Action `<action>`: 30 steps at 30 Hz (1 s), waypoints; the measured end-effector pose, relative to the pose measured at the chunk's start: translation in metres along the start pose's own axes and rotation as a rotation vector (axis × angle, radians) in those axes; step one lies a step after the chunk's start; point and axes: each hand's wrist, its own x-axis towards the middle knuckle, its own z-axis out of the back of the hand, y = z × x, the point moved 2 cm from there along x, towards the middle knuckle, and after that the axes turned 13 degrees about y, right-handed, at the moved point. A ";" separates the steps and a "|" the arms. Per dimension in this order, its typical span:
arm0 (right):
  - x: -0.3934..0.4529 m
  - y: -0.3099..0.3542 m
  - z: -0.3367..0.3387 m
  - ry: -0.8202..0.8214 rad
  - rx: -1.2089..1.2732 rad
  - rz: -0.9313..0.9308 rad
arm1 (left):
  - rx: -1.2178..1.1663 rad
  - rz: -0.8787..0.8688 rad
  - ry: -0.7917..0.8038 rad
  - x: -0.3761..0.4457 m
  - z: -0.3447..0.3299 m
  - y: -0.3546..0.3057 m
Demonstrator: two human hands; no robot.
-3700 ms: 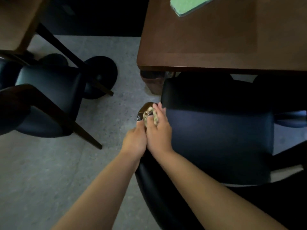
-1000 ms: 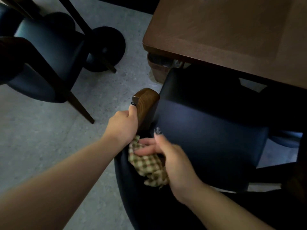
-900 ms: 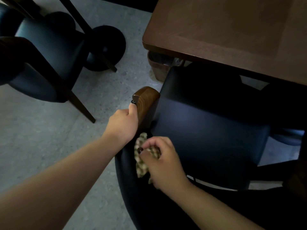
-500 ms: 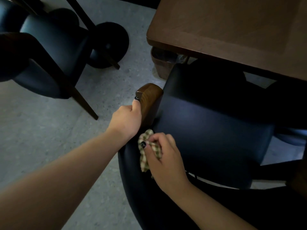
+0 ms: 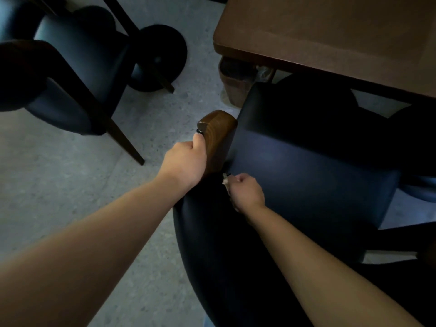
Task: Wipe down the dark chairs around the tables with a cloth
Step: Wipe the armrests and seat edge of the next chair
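A dark padded chair (image 5: pixel 306 166) stands below me, its seat pushed partly under the brown table (image 5: pixel 330 31). My left hand (image 5: pixel 184 161) grips the chair's brown wooden armrest (image 5: pixel 218 135) from the left side. Curled into a fist, my right hand (image 5: pixel 246 191) holds the checked cloth (image 5: pixel 225 181) at the inner corner where seat, armrest and dark backrest (image 5: pixel 224 256) meet. Only a small pale bit of the cloth shows at the fist's left edge; the rest is hidden inside the hand.
A second dark chair (image 5: pixel 70 57) with wooden legs stands at the upper left on the grey speckled floor (image 5: pixel 59 185). A round black table base (image 5: pixel 160 55) sits behind it. A brown bin (image 5: pixel 236 81) is under the table's corner.
My right hand has bunched the spread cloth into its fist and slid it up the backrest toward the armrest's base. My left hand has stayed on the armrest.
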 end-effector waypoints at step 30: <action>-0.114 -0.001 -0.008 -0.196 -0.141 0.102 | -0.114 0.009 0.043 0.004 0.000 -0.002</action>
